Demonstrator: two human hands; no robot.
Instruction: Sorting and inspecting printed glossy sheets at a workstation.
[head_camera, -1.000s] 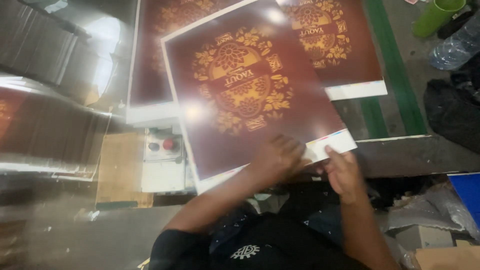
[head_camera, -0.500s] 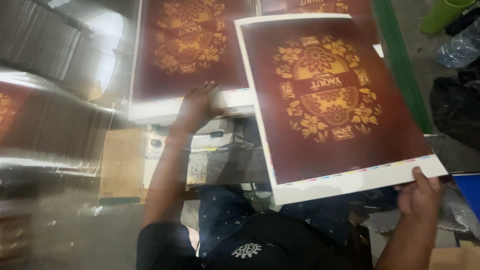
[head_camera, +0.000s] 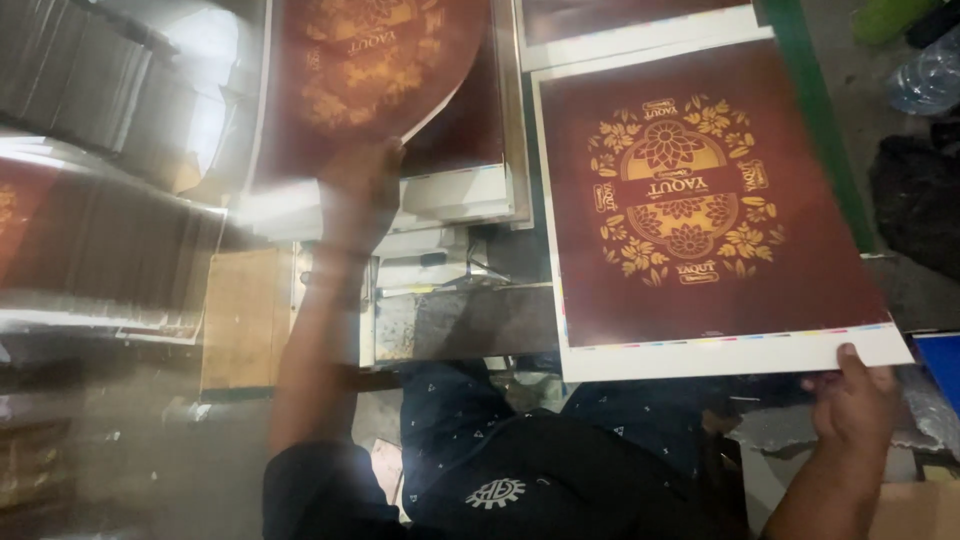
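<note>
The right hand (head_camera: 855, 400) pinches the near right corner of a dark red printed sheet (head_camera: 700, 200), held flat at right. The left hand (head_camera: 362, 190) grips the curling near edge of another sheet (head_camera: 370, 70) on the far left stack (head_camera: 470, 195). A plastic bottle (head_camera: 928, 78) and dark bag (head_camera: 915, 200) lie far right.

Right side: the right hand (head_camera: 855, 400) pinches the near corner of a big printed sheet (head_camera: 700, 210), which covers nearly all the room there.
Centre gap: a narrow lane between that sheet and the stack of sheets (head_camera: 470, 130); a small machine block (head_camera: 440, 270) sits in it.
Left side: the left hand (head_camera: 360, 195) lifts a curled sheet (head_camera: 370, 70) off the stack, arm crossing the wooden board (head_camera: 245, 315).
Far left: blurred piles (head_camera: 100, 240) wall it off.
Far right: green strip (head_camera: 815, 120), plastic bottle (head_camera: 925, 80), dark bag (head_camera: 915, 200).
</note>
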